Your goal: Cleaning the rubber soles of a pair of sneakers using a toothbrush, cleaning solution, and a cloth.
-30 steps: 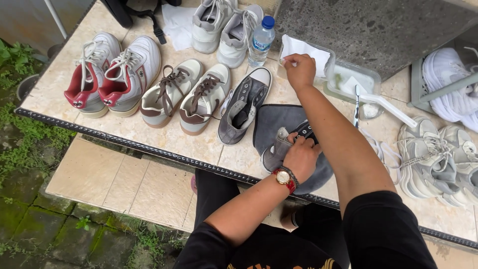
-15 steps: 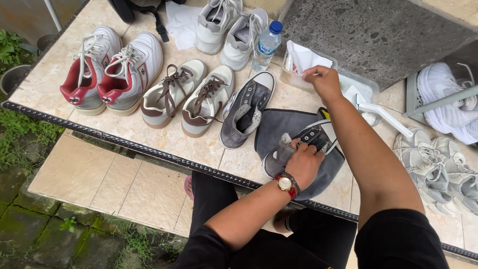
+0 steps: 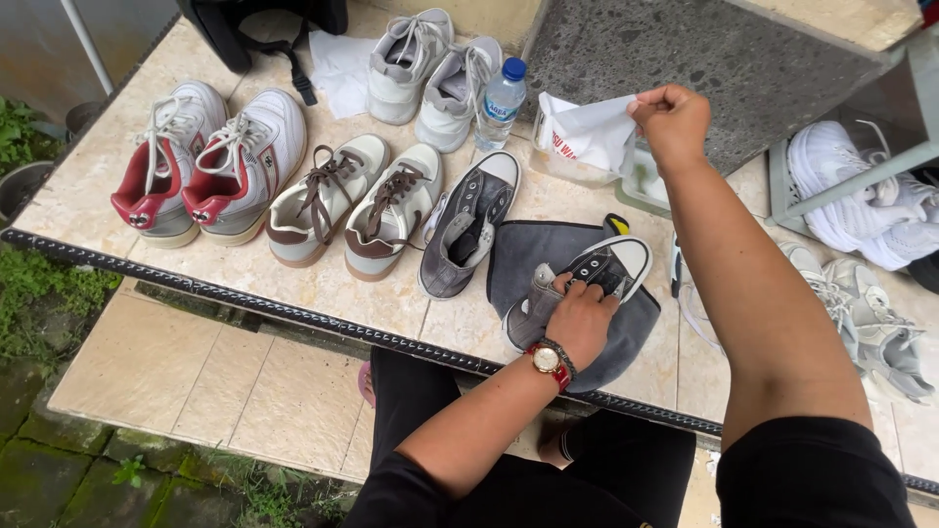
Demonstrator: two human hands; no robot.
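Two hands busy: left hand grasps grey sneaker on grey cloth at counter edge. Right hand, since a second ago, has lifted, pinching white wipe at 12 o'clock; wiping seems imminent.

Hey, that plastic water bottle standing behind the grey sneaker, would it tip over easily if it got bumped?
Probably yes. The water bottle stands upright, tall and narrow on smooth tile, so a nudge could topple it. Once down, its round body would likely roll. How full it is, I cannot tell.
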